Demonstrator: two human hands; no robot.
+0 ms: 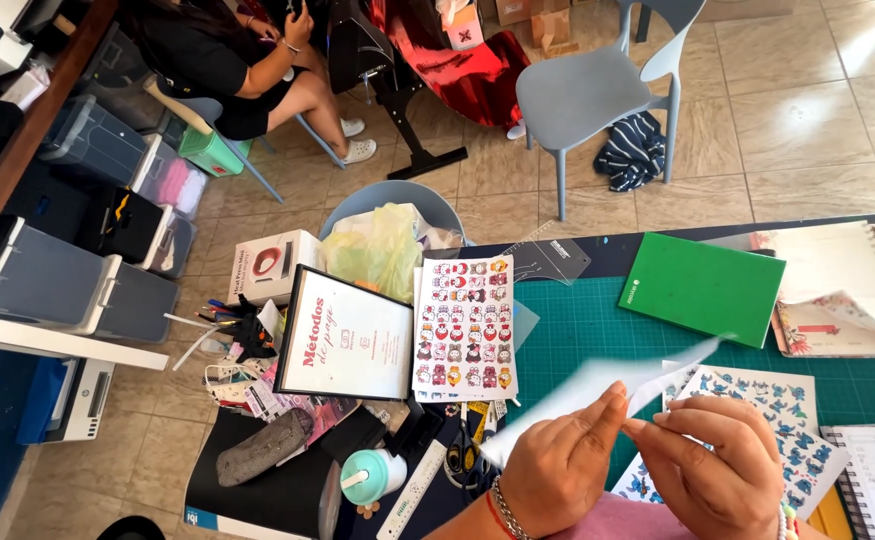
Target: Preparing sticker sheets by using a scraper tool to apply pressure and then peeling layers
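Note:
My left hand (pixel 563 462) and my right hand (pixel 713 465) both pinch a thin white sheet of paper (pixel 598 385), held up slightly above the green cutting mat (pixel 588 325). The sheet is blurred. Under my right hand lies a sticker sheet with blue cartoon figures (pixel 793 410). A sticker sheet with red and white figures (pixel 465 327) lies to the left on the mat's edge. Scissors (pixel 468 445) lie just left of my left hand.
A green notebook (pixel 703 288), an open spiral notebook (pixel 858 285), a framed sign (pixel 346 347), a mint tumbler (pixel 370 475) and a ruler (pixel 413 490) sit on the desk. Beyond it are a grey chair (pixel 598 85), a bin with bags (pixel 388 225) and a seated person (pixel 228 65).

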